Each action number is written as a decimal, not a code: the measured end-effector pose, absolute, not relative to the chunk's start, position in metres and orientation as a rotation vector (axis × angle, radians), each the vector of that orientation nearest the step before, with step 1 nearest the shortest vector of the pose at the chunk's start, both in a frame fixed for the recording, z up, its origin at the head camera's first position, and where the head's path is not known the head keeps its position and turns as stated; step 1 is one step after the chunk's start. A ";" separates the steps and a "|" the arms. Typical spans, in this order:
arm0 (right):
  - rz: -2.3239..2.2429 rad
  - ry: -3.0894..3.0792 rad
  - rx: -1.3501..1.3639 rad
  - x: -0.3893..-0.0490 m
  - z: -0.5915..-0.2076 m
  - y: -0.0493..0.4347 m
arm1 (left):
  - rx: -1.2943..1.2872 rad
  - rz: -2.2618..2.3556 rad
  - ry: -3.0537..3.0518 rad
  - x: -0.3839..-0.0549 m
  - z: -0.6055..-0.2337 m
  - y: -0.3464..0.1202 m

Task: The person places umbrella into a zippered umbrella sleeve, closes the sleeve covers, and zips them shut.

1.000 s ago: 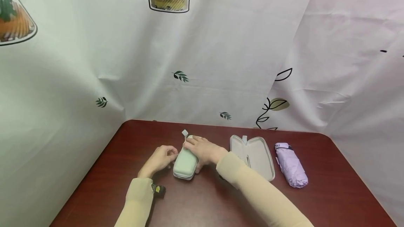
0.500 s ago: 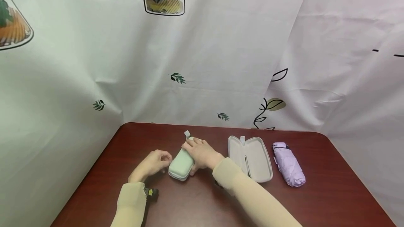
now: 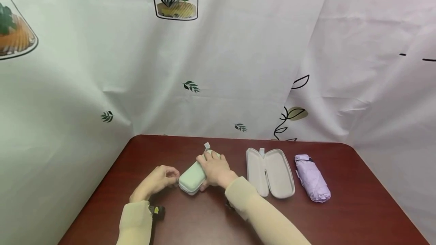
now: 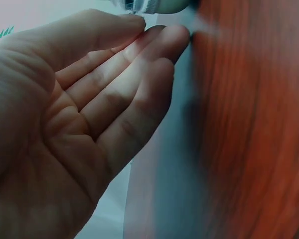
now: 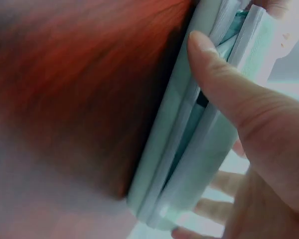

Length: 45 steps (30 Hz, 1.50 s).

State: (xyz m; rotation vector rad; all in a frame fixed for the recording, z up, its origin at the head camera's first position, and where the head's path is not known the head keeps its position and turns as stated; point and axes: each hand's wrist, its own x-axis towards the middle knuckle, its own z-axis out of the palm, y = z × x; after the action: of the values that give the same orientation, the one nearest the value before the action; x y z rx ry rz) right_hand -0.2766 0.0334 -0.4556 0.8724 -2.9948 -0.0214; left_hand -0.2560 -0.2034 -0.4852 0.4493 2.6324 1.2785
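A mint green zip case [image 3: 192, 177] lies slanted on the table, a pale tab [image 3: 207, 145] sticking out at its far end. Over its far half, my right hand [image 3: 214, 168] grips it, fingers spread across the top and thumb [image 5: 219, 74] on the side. Through the partly unzipped side, the right wrist view shows teal material and a dark spot inside. My left hand [image 3: 158, 180] is at the case's near left corner. Its thumb and forefinger pinch at the zipper edge [image 4: 134, 6]; the zipper pull is mostly hidden between the fingertips.
Right of the hands, a second case [image 3: 277, 173] lies unfolded, pale interior upward. A folded lilac umbrella [image 3: 312, 179] lies farther right. The reddish-brown table [image 3: 201, 222] meets a white printed curtain [image 3: 218, 67] at the back and sides.
My left hand has moved left and nearer along the case's edge. The case has turned clockwise under my right hand, its near end swinging left. The other case and umbrella stay put.
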 end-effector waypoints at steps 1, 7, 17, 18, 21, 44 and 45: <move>-0.021 -2.993 0.849 -0.276 -0.457 0.033 | 0.453 1.284 2.618 -0.255 -0.485 -0.205; 0.017 -2.978 0.682 -0.270 -0.464 0.025 | 0.431 1.314 2.597 -0.254 -0.487 -0.216; 0.065 -2.982 0.443 -0.262 -0.467 0.006 | 0.426 1.319 2.621 -0.255 -0.485 -0.221; 0.058 -2.983 0.432 -0.262 -0.467 0.005 | 0.425 1.323 2.620 -0.255 -0.486 -0.221; 0.031 -2.983 0.402 -0.262 -0.468 0.003 | 0.411 1.321 2.611 -0.255 -0.485 -0.221; 0.034 -2.970 0.483 -0.266 -0.467 0.012 | 0.410 1.135 2.765 -0.262 -0.486 -0.203; 0.042 -2.971 0.505 -0.267 -0.468 0.013 | 0.420 1.138 2.764 -0.262 -0.486 -0.204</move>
State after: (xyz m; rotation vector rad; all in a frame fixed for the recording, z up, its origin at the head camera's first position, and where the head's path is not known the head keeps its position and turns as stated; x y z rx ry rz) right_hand -0.2672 0.0134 -0.4677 0.5052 -2.9712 0.0424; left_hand -0.2615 -0.2037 -0.4861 0.4196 2.7644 1.1382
